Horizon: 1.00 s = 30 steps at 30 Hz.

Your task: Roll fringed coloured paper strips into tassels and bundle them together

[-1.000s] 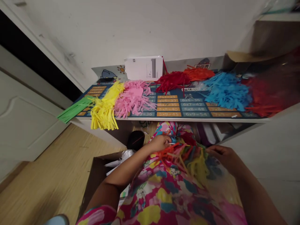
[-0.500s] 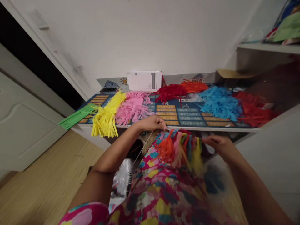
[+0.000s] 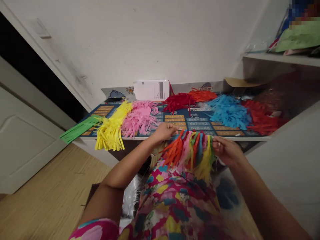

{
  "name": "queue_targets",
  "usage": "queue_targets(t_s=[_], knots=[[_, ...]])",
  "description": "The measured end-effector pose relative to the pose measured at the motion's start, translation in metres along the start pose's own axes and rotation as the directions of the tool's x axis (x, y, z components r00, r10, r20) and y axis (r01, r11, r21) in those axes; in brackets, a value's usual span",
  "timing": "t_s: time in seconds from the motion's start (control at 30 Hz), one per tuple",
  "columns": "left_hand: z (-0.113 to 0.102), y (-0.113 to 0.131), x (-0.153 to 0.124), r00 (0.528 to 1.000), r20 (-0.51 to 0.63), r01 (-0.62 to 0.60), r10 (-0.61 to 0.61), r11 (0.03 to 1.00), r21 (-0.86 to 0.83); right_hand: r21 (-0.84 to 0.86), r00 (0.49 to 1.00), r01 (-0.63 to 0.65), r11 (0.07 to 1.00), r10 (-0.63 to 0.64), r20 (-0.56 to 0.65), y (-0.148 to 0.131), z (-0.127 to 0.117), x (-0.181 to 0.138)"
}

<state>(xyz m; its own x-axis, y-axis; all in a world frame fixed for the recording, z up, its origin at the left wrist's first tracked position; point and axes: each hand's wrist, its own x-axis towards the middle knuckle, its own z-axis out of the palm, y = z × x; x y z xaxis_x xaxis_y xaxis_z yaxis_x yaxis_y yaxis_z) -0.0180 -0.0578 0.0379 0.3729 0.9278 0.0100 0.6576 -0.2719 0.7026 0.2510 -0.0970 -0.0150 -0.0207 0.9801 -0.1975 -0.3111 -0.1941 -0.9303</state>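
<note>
A string of paper fringe tassels (image 3: 191, 151) in orange, pink, yellow, green and blue hangs between my two hands, just in front of the table's front edge. My left hand (image 3: 163, 131) is closed in a pinch on its left end. My right hand (image 3: 225, 150) is closed on its right end. The tassels dangle over my flowered lap (image 3: 175, 203).
A table with a multiplication-chart mat (image 3: 192, 121) carries piles of cut paper fringe: green (image 3: 77, 128), yellow (image 3: 111, 131), pink (image 3: 140, 118), dark red (image 3: 178, 101), orange (image 3: 202, 95), blue (image 3: 228, 111), red (image 3: 262, 118). White papers (image 3: 151, 90) lean on the wall. A shelf (image 3: 280, 58) is at right, a white door (image 3: 22, 140) at left.
Both hands rose from my lap to the table edge, lifting the tassel string and pulling it straight between them. The view tilted upward.
</note>
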Motion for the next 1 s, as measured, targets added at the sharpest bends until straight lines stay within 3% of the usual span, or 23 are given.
queue_targets(t_s=[0.1,0.17,0.27,0.5,0.6,0.7,0.83,0.87,1.0], knots=[[0.041,0.022,-0.018,0.999,0.000,-0.032,0.032,0.995,0.090,0.140,0.999,-0.031,0.990,0.033,-0.008,0.032,0.018,-0.009],[0.072,0.032,-0.034,0.997,0.060,-0.063,0.045,0.936,0.345,0.277,0.997,-0.084,0.957,0.080,0.024,0.058,0.026,-0.020],[0.110,0.033,-0.056,0.987,0.160,-0.091,0.009,0.855,0.511,0.392,0.989,-0.147,0.908,0.130,0.070,0.091,0.028,-0.034],[0.148,0.023,-0.082,0.965,0.261,-0.172,0.026,0.817,0.551,0.445,0.964,-0.263,0.856,0.221,0.145,0.115,0.018,-0.037],[0.153,0.017,-0.091,0.947,0.297,-0.281,0.124,0.769,0.574,0.476,0.954,-0.299,0.827,0.248,0.168,0.114,0.014,-0.034],[0.144,0.002,-0.095,0.888,0.308,-0.459,0.343,0.720,0.521,0.502,0.951,-0.310,0.807,0.255,0.177,0.109,0.007,-0.034],[0.108,-0.016,-0.071,0.801,0.108,-0.589,0.589,0.742,0.322,0.455,0.929,-0.352,0.818,0.247,0.274,0.094,0.001,-0.042],[0.099,-0.017,-0.061,0.775,0.110,-0.628,0.623,0.736,0.252,0.426,0.917,-0.366,0.827,0.244,0.314,0.090,0.001,-0.045],[0.085,-0.013,-0.026,0.718,0.308,-0.669,0.625,0.742,0.054,0.381,0.903,-0.363,0.850,0.220,0.369,0.077,0.006,-0.055]])
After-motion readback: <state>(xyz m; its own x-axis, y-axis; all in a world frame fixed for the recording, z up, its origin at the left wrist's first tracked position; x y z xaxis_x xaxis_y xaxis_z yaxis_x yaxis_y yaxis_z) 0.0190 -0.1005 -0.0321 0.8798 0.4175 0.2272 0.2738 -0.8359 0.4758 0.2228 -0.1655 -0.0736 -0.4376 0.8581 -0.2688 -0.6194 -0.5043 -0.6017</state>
